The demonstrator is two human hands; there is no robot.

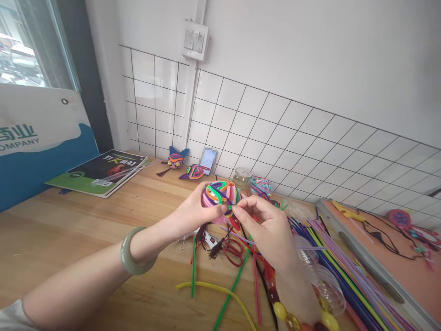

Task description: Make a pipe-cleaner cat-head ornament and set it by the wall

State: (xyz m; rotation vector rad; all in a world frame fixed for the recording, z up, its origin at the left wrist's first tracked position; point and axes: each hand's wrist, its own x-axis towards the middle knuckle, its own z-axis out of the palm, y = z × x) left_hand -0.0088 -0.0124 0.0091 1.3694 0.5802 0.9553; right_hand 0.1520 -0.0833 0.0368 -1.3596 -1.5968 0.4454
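Observation:
A rounded craft piece [220,193] covered in bright pipe-cleaner strips of green, orange, purple, pink and white is held above the wooden table. My left hand [198,207] wraps round its left side, with the thumb pressed on the front. At the piece's right edge, my right hand [265,223] pinches at a small green bit near the left thumb; what lies between these fingertips is too small to make out. Dark tassels [216,248] show just below the piece. Red-handled scissors [233,252] lie on the table beneath, partly hidden.
Loose green and yellow pipe cleaners [220,288] lie in front. A bundle of them [341,271] and clear plastic cups [325,287] sit at right, beside an orange board [389,243]. Finished crafts [175,160], a phone [208,161] and a glass jar [242,177] stand behind; a magazine [103,172] lies left.

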